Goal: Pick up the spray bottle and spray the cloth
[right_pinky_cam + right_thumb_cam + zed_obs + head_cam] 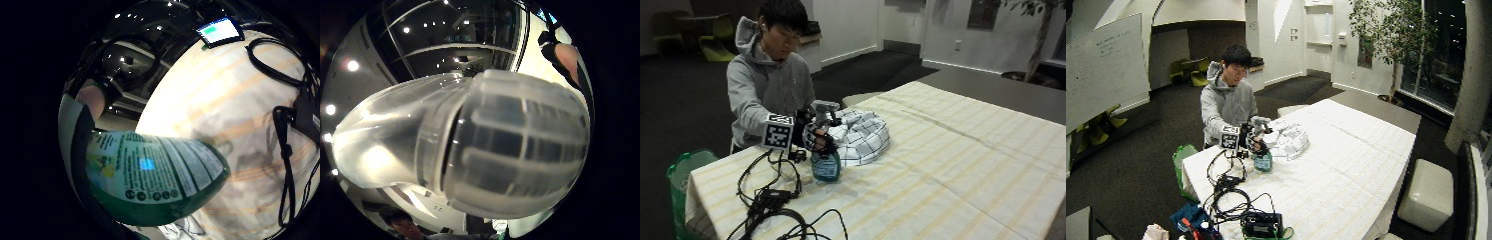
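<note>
From across the table, the gloved right hand grips the spray bottle at its neck, beside the checked cloth. The little-finger palm view shows its label close. It is probably rigid, liquid-weighted plastic, best held below the trigger.

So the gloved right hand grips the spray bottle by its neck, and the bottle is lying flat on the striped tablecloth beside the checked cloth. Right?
Not quite. The spray bottle is upright, not lying flat, as the outside view shows. The gloved right hand grips its neck, on the striped tablecloth beside the checked cloth.
</note>
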